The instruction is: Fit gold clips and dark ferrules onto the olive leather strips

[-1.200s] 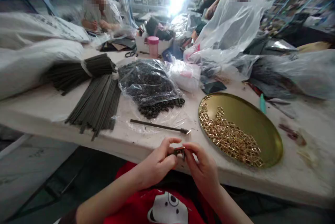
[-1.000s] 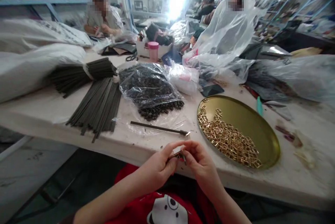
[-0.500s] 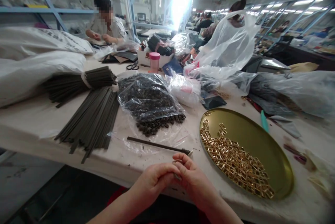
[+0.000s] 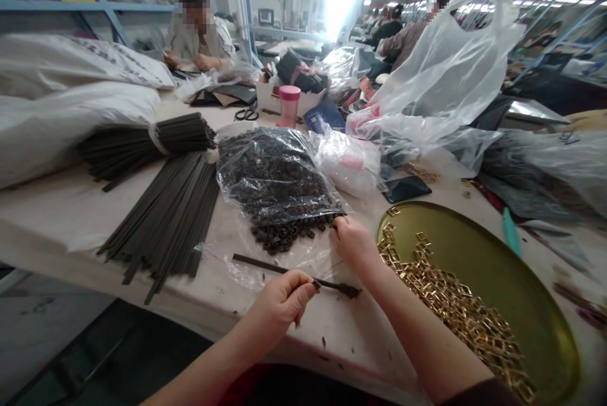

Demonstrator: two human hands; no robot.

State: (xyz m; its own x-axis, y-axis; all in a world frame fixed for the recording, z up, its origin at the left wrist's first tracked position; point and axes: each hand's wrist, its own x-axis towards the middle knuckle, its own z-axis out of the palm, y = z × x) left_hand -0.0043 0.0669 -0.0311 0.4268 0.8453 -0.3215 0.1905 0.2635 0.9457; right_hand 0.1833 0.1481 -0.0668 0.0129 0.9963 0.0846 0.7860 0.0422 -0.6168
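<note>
My left hand is closed above the table's front edge, with a small dark piece pinched between thumb and forefinger. Behind its fingertips lies a single dark strap, its thicker end to the right with a bit of gold metal showing. My right hand reaches to the right edge of a clear plastic bag of small dark loops. Several loops spill from the bag's mouth. The right fingers are pinched together there; what is between them is hidden.
A gold oval tray of gold buckles stands right of my right arm. Dark strips and a tied bundle lie at left. Behind are a pink-lidded jar, scissors and plastic bags. A co-worker sits opposite.
My hands were together at the table's front edge and have parted. The right one has moved forward to the bag of loops; the left has stayed near the front with the small dark piece.
</note>
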